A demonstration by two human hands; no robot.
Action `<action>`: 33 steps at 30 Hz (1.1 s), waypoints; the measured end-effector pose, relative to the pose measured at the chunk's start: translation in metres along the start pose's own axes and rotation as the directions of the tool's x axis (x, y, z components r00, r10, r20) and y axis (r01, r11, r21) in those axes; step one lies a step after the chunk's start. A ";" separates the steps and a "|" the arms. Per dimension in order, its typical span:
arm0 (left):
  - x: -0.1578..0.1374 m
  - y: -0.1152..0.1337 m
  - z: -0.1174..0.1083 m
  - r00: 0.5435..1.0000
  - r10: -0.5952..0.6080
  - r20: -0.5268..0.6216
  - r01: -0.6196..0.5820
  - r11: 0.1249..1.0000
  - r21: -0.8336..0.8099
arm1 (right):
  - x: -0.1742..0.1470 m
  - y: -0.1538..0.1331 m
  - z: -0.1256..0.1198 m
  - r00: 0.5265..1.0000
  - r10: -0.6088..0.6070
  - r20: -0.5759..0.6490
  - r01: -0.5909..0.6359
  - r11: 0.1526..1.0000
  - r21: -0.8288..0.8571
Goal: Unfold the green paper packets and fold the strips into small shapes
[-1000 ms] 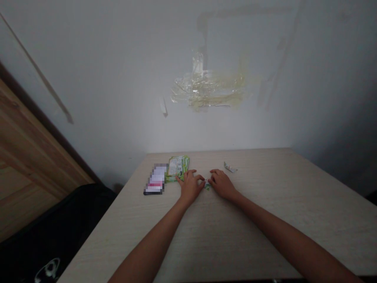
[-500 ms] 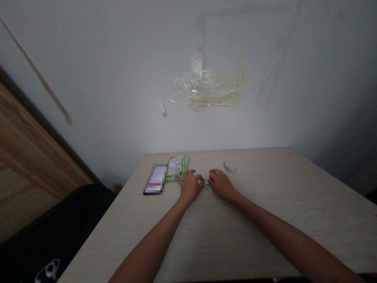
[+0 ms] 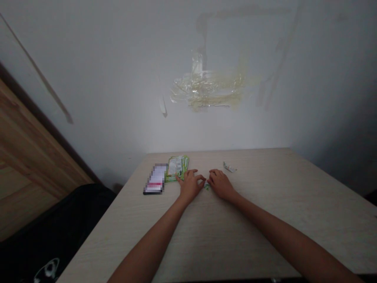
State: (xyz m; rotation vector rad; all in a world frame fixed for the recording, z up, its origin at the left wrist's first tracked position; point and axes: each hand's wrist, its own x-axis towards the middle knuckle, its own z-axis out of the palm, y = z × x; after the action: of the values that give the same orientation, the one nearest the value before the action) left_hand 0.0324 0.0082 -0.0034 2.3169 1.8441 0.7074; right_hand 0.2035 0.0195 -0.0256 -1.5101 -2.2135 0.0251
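Close together over the middle of the table are my two hands. A small green and white crumpled wrapper shows between and just below their fingertips; most of it is hidden. My left hand pinches at its left side, thumb and forefinger together, with the other fingers spread. On the other side my right hand has its fingers curled and pressed together at the wrapper. A stack of green and white packets lies just beyond my left hand, partly behind its thumb.
A phone with a blurred screen lies left of the packets. Another twisted wrapper strip rests beyond my right hand. The pale wooden table meets a wall with old tape. Black cloth is at the lower left.
My fingertips have drawn slightly closer together, and less of the small wrapper shows between them. The packets, phone and twisted strip stay put.
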 end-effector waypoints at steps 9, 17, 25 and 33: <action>-0.005 -0.004 -0.005 0.992 0.126 -0.008 -0.125 0.988 0.088 | -0.009 0.001 -0.011 0.988 -0.086 -0.127 0.110 0.975 0.195; -0.008 -0.007 -0.007 0.989 0.143 0.033 -0.145 0.987 0.066 | -0.014 0.002 -0.017 0.979 -0.153 -0.134 0.160 0.986 0.044; -0.007 -0.009 -0.009 0.980 0.179 0.092 -0.180 0.984 0.008 | -0.007 0.017 -0.016 0.994 -0.075 -0.085 0.078 0.997 0.026; -0.008 -0.010 -0.010 0.975 0.201 0.092 -0.201 0.980 -0.004 | -0.006 0.028 -0.008 0.991 -0.119 -0.069 0.128 0.982 0.140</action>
State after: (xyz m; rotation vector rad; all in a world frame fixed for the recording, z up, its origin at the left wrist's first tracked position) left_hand 0.0184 0.0010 -0.0007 2.5186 1.5915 0.6057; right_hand 0.2331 0.0230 -0.0277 -1.2785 -2.2027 0.0973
